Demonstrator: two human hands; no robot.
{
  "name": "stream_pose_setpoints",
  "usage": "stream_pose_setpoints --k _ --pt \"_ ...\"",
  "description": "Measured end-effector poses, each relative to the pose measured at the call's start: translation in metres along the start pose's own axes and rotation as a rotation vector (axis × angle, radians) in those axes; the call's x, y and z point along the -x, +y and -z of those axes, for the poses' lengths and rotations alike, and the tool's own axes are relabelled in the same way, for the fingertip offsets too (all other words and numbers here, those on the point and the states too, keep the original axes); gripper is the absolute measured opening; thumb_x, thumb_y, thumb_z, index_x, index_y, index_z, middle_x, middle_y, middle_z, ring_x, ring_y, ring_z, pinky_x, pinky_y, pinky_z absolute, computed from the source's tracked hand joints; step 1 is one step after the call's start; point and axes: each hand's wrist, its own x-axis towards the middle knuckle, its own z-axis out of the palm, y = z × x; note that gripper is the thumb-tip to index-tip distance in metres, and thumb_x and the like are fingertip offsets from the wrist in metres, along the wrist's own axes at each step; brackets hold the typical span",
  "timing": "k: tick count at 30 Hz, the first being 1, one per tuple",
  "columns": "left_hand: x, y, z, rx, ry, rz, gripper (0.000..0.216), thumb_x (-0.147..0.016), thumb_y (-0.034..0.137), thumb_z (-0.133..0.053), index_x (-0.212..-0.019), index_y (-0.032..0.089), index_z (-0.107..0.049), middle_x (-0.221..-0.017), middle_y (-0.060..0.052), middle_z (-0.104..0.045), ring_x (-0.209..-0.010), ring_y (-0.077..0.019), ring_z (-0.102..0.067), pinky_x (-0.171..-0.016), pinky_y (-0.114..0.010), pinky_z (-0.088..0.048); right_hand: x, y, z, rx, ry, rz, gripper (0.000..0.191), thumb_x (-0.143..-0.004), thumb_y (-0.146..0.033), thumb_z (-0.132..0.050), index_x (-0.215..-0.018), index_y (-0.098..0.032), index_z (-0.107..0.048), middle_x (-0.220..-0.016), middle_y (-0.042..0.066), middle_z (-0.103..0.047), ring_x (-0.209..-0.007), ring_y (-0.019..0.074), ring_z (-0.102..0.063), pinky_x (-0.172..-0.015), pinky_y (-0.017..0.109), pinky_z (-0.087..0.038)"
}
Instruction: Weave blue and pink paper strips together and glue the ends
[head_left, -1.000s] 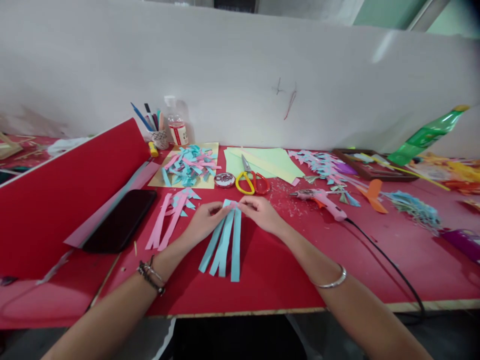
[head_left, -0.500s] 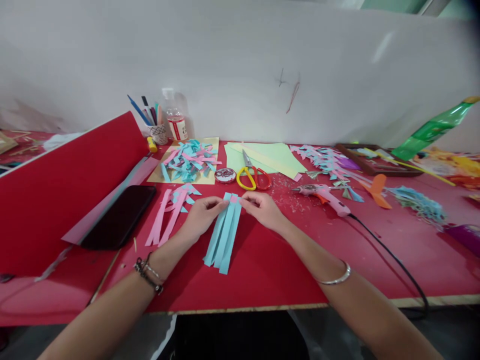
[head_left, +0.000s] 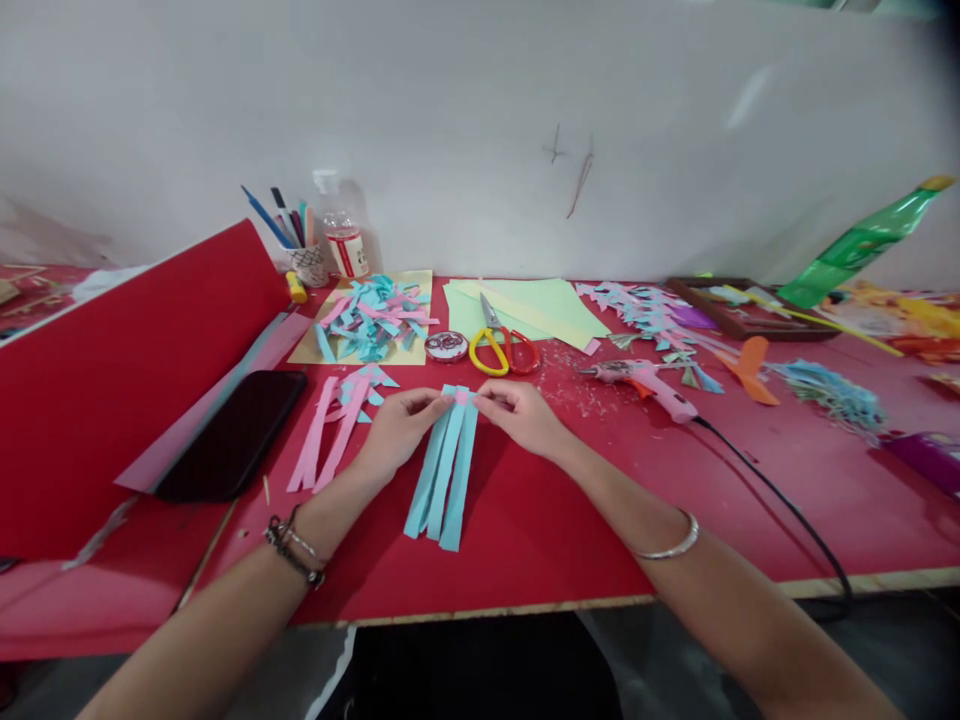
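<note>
Between my two hands hang several light-blue paper strips [head_left: 445, 480], joined at the top by a small pink paper piece [head_left: 462, 398]. My left hand [head_left: 405, 425] pinches the upper left edge between thumb and finger. On the other side, my right hand [head_left: 521, 412] pinches the upper right edge. The strips' lower ends fan out over the red table [head_left: 540, 560]. Left of my left hand lie pink paper strips [head_left: 334, 440] with blue pieces. Scissors [head_left: 495, 345] with yellow and red handles rest just beyond my hands, beside a round tin [head_left: 447, 346].
A pink glue gun [head_left: 649, 385] with a black cord lies on the right. At left are a black phone [head_left: 232, 435] and a leaning red board [head_left: 135, 390]. Cut paper strips [head_left: 375, 315] are piled behind. A green bottle [head_left: 862, 245] leans at the back right.
The view has shifted slightly. Both hands keep their pinch at the top of the paper strips, whose blue tails have spread a little wider apart.
</note>
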Motion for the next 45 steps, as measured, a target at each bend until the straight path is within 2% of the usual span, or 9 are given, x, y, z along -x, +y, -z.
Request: stream_pose_setpoints --k 7,11,18,21,25,29,34,39,45 --pt "-0.0004 -0.0014 -0.0003 0.005 0.015 -0.005 0.025 -0.07 0.04 -0.059 -0.072 0.015 -0.062 -0.069 0.001 -0.061 -0.064 -0.0121 -0.052 -0.064 -0.024 -0.041 0.0002 0.0004 -0.0009 -0.012 0.02 -0.004 0.025 -0.08 -0.038 -0.045 -0.066 -0.017 -0.05 -0.056 -0.005 -0.04 -0.049 0.0071 -0.032 -0.049 0.022 -0.026" --pt "-0.0001 -0.0023 0.0 -0.014 0.027 0.004 0.027 -0.069 0.042 -0.059 -0.067 0.015 -0.06 -0.063 0.002 -0.057 -0.058 -0.0109 -0.049 -0.056 -0.022 -0.038 0.0009 0.0005 0.0004 -0.031 0.044 -0.005 0.026 -0.08 -0.038 -0.045 -0.065 -0.017 -0.049 -0.054 -0.005 -0.038 -0.049 0.0073 -0.033 -0.048 0.022 -0.026" --pt "0.0002 -0.001 0.0003 -0.033 0.036 -0.037 0.027 -0.07 0.042 -0.057 -0.068 0.015 -0.059 -0.063 0.002 -0.056 -0.058 -0.0105 -0.048 -0.054 -0.021 -0.036 0.0008 0.0042 -0.0014 -0.045 0.052 0.016 0.024 -0.08 -0.037 -0.045 -0.068 -0.017 -0.051 -0.055 -0.005 -0.041 -0.049 0.0069 -0.036 -0.048 0.021 -0.03" --pt "0.0005 0.0008 -0.0004 -0.097 0.05 -0.105 0.024 -0.071 0.039 -0.057 -0.066 0.015 -0.058 -0.063 0.002 -0.057 -0.059 -0.0105 -0.048 -0.056 -0.022 -0.037 0.0 0.0077 -0.0044 -0.047 0.104 0.068 0.019 -0.079 -0.035 -0.05 -0.081 -0.016 -0.054 -0.063 -0.002 -0.05 -0.056 0.0085 -0.047 -0.055 0.021 -0.038" --pt "0.0006 0.0014 -0.0017 -0.157 0.034 -0.183 0.02 -0.072 0.034 -0.057 -0.067 0.015 -0.059 -0.065 0.002 -0.058 -0.06 -0.0105 -0.049 -0.059 -0.022 -0.038 -0.0002 0.0064 -0.0049 0.05 0.13 0.128 0.025 -0.079 -0.035 -0.051 -0.095 -0.017 -0.058 -0.078 0.002 -0.062 -0.067 0.0114 -0.056 -0.063 0.023 -0.043" --pt "0.0001 0.0 -0.0017 -0.124 0.015 -0.167 0.019 -0.072 0.034 -0.057 -0.07 0.015 -0.061 -0.067 0.001 -0.06 -0.06 -0.0106 -0.05 -0.058 -0.021 -0.039 0.0006 0.0027 -0.0018 0.238 0.145 0.218 0.025 -0.083 -0.033 -0.048 -0.1 -0.02 -0.061 -0.095 0.005 -0.066 -0.083 0.015 -0.059 -0.073 0.027 -0.044" --pt "0.0002 -0.0017 -0.0017 -0.098 0.031 -0.135 0.021 -0.072 0.036 -0.056 -0.07 0.015 -0.061 -0.067 0.001 -0.061 -0.06 -0.011 -0.051 -0.057 -0.021 -0.039 0.0009 0.0035 -0.0014 0.35 0.128 0.278 0.027 -0.084 -0.031 -0.046 -0.104 -0.021 -0.061 -0.099 0.004 -0.066 -0.089 0.0161 -0.059 -0.08 0.03 -0.041" --pt "0.0012 -0.0009 -0.0027 -0.084 0.057 -0.103 0.023 -0.071 0.037 -0.057 -0.07 0.015 -0.061 -0.066 0.0 -0.061 -0.06 -0.0117 -0.051 -0.056 -0.022 -0.039 0.0009 0.0024 -0.0038 0.323 0.133 0.255 0.028 -0.084 -0.033 -0.046 -0.102 -0.019 -0.062 -0.095 0.005 -0.067 -0.086 0.0157 -0.059 -0.079 0.029 -0.042" --pt "0.0021 0.0004 -0.0028 -0.078 0.067 -0.076 0.025 -0.07 0.039 -0.058 -0.07 0.015 -0.062 -0.065 0.0 -0.06 -0.059 -0.0115 -0.05 -0.055 -0.022 -0.038 0.0015 -0.0006 -0.0052 0.158 0.157 0.149 0.026 -0.082 -0.032 -0.048 -0.096 -0.017 -0.064 -0.096 0.006 -0.067 -0.089 0.0163 -0.06 -0.077 0.026 -0.045"
